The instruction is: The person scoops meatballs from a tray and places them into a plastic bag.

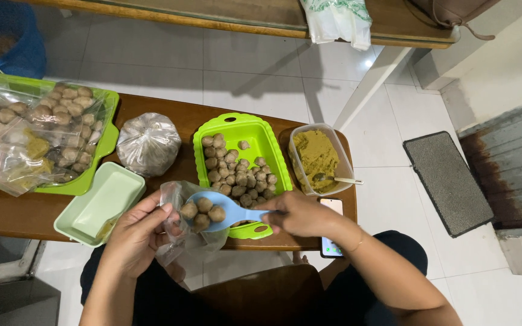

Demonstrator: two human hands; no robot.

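While the left hand [137, 232] pinches open a clear plastic bag [179, 223] just in front of the green basket [243, 127], the right hand [300, 214] grips a blue scoop [225, 211] of meatballs [202, 212], seemingly over the bag's mouth; tipping slowly should prevent spills.

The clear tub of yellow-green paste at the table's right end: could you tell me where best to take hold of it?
Grip the clear tub by its long side walls from above, I would say. It stands upright and open, and a spoon leans over its near corner, so keep clear there.
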